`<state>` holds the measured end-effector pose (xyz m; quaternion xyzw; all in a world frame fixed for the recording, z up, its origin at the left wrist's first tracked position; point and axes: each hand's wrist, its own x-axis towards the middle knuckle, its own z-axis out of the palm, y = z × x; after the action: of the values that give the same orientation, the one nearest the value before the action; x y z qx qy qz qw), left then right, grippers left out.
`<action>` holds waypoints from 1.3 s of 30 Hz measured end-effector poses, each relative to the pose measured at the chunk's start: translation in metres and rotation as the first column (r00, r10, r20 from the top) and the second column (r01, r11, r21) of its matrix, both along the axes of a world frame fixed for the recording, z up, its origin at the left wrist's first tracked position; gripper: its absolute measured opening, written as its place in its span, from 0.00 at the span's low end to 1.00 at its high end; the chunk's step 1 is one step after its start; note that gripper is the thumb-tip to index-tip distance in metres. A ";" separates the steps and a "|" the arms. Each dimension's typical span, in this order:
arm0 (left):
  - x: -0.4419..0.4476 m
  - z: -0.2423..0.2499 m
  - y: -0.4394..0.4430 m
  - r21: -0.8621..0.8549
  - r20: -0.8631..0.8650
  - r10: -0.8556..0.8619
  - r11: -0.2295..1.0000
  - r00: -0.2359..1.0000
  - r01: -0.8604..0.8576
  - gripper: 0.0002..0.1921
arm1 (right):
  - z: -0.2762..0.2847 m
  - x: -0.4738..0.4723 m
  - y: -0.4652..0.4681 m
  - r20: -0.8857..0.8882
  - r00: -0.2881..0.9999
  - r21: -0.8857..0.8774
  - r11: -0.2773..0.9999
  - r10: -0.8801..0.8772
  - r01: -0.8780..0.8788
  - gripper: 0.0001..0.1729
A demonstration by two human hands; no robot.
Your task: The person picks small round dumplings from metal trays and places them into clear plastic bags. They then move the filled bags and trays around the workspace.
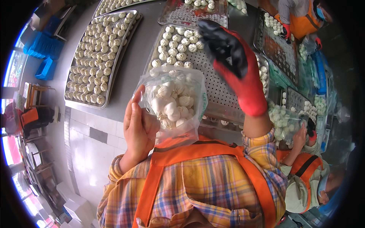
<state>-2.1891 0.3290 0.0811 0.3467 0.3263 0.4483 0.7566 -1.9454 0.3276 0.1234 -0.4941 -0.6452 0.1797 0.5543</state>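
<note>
My bare left hand [139,125] grips the side of a clear plastic bag [201,97], its mouth spread wide towards me. Inside lies a heap of small white pleated buns [172,109]. My right hand [232,57], in a red glove with a black coated palm, is raised over a perforated metal tray [211,74]. Its fingers point away from me, near the buns at the tray's far side; blur hides whether anything is in them. Rows of pleated buns [172,52] stand on the tray's left and far part, while bare holes show on its right.
At left, a stacked tray [106,106] carries many rows of buns. Another perforated tray [194,14] lies beyond mine. A co-worker [302,171] at my right holds a bag of buns [281,121]; another person [302,20] works at far right. Blue crates [45,47] stand left.
</note>
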 end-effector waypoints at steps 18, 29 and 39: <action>0.004 -0.003 -0.002 0.025 -0.045 -0.012 1.000 0.999 0.013 0.23 | -0.218 0.044 0.086 0.743 0.639 -0.547 0.730 0.198 0.410 0.31; 0.008 -0.004 0.003 -0.003 0.017 -0.050 0.999 0.999 0.050 0.21 | 0.003 0.013 -0.029 -0.466 0.855 -0.197 0.916 0.227 -0.350 0.38; 0.006 -0.001 -0.002 -0.040 0.023 -0.037 0.998 0.999 0.038 0.22 | -0.151 0.161 -0.014 0.330 0.863 -0.311 0.819 -0.383 0.482 0.45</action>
<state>-2.1834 0.3269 0.0800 0.3323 0.3203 0.4314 0.7752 -1.7843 0.3140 -0.0276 -0.7458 -0.5322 0.1061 0.3863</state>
